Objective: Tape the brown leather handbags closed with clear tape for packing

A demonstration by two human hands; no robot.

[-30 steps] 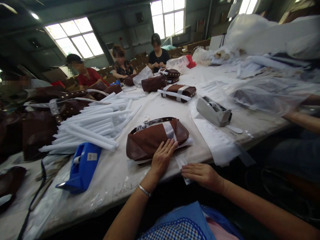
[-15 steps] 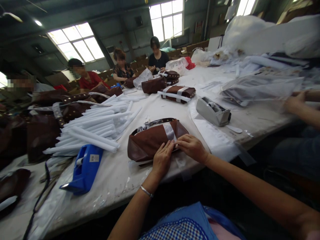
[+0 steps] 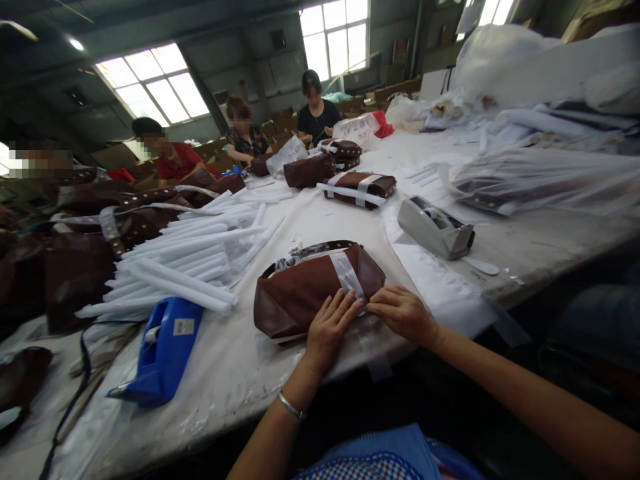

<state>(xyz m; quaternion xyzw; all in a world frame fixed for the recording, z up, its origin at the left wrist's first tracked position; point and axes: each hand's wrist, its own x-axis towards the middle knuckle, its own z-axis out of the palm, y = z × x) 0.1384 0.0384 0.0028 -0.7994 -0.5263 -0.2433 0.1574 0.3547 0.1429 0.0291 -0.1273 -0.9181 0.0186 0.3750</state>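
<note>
A brown leather handbag (image 3: 295, 293) lies on the table in front of me, its studded strap (image 3: 325, 248) along the far side. A translucent white strip (image 3: 346, 270) runs across the bag towards me. My left hand (image 3: 330, 327) rests flat on the bag's near side, fingers stretched out beside the strip's lower end. Close by, my right hand (image 3: 403, 313) is closed in a pinch at the bag's near right edge. What its fingertips hold is too small to make out, possibly the strip's end.
A blue tape dispenser (image 3: 167, 350) stands left of the bag, a grey one (image 3: 435, 227) to the right. White rolled tubes (image 3: 175, 260) are heaped behind the blue dispenser. More brown bags (image 3: 357, 189) lie further back. Several co-workers (image 3: 315, 110) are across the table.
My right hand has shifted slightly right along the bag's near edge, with the left hand still flat on the bag. At far right, a co-worker's hand has gone from the plastic-covered bag.
</note>
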